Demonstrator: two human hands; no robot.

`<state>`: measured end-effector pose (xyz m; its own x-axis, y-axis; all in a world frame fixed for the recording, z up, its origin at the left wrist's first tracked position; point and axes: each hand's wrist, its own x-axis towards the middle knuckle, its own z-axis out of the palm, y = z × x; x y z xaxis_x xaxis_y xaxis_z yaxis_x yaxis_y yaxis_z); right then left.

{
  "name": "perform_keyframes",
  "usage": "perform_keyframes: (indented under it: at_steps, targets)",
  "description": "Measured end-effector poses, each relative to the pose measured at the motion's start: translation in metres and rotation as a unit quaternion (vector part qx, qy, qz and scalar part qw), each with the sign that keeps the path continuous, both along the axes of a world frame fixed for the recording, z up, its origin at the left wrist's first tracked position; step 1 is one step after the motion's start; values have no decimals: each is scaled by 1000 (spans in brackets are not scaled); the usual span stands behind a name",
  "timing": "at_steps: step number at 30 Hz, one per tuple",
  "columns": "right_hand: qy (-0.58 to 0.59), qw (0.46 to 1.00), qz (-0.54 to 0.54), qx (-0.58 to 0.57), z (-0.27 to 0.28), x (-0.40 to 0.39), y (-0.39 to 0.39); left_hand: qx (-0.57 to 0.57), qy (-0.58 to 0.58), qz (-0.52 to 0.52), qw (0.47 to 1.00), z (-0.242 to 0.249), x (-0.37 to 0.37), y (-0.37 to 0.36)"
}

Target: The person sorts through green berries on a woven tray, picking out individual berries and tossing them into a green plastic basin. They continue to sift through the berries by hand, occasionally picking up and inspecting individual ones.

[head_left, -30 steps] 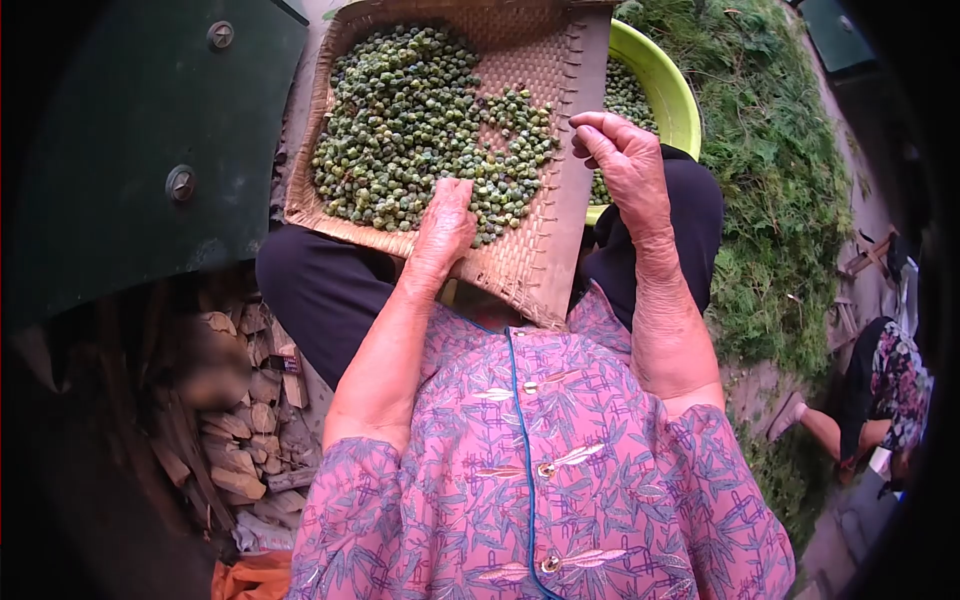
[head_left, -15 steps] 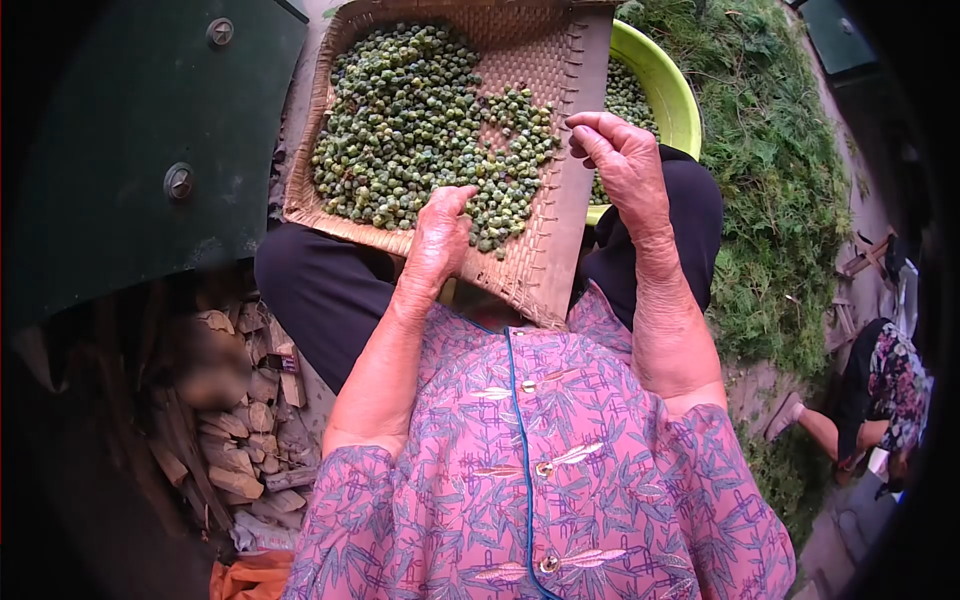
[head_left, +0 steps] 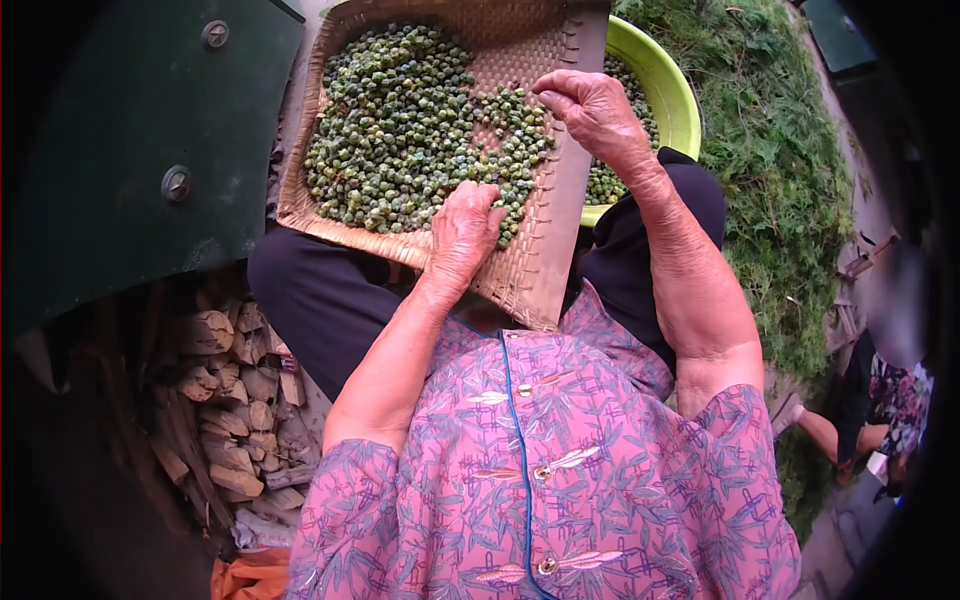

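A shallow woven basket (head_left: 535, 275) rests across my lap, holding a heap of small round green berries or seed pods (head_left: 385, 130). My left hand (head_left: 465, 228) is at the near edge of the heap, its fingers curled together among the pods; whatever they hold is hidden. My right hand (head_left: 598, 112) hovers above the basket's right side, thumb and forefinger pinched; anything between them is too small to make out. Partly under that right side stands a lime-green basin (head_left: 682, 110) with more of the same green pods (head_left: 607, 183) in it.
Cut leafy green branches (head_left: 760, 190) cover the ground to the right. Split firewood (head_left: 235, 430) lies at lower left, below a dark green metal panel (head_left: 110, 150) with round studs. An orange cloth or bag (head_left: 252, 575) is at the bottom. Another person (head_left: 880, 410) is at far right.
My right hand has moved left and up, from the basket's right edge to over its inside. My left hand has shifted slightly right, and its fingers have curled in more.
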<state>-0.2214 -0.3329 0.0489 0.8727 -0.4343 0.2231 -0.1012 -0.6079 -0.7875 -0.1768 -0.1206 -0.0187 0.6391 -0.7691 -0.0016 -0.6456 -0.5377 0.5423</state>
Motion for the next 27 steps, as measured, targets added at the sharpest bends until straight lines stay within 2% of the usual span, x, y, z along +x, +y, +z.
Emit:
perform_keyframes:
  at_steps: [2,4,5,8,10,11,12,14,16,20,23,24,27]
  targets:
    - [27,1000,-5,1,-13,-7,-2,-25,-27,3,999,-10,-1,-4]
    - [76,997,-1,9,-13,-12,2,40,-62,-14,997,-9,-3,-8]
    - [35,999,9,11,-21,-11,1,39,-71,-8,997,-12,-3,-9]
    - [10,1000,7,13,-24,-11,0,55,-98,-9,994,-23,0,-12]
    - [14,1000,5,18,-25,-13,1,19,-106,-5,994,-22,2,-12]
    - [38,999,10,24,-24,-15,4,-45,25,54,997,-23,5,-11]
    - [61,998,15,30,-23,-16,6,-107,156,111,976,-19,7,-11]
    - [73,995,62,31,-29,-17,9,-195,422,214,859,-9,8,-9]
    - [112,985,87,100,-27,-17,20,-209,479,252,815,10,7,-6]
    - [155,957,152,192,-37,-14,39,-245,519,255,778,13,5,-5]
    - [143,961,157,180,-36,-13,53,-284,542,234,755,14,1,-5]
    - [120,966,139,180,-38,-12,57,-286,541,233,756,16,2,-4]
    - [129,967,163,149,-35,-13,55,-235,496,209,809,22,5,1]
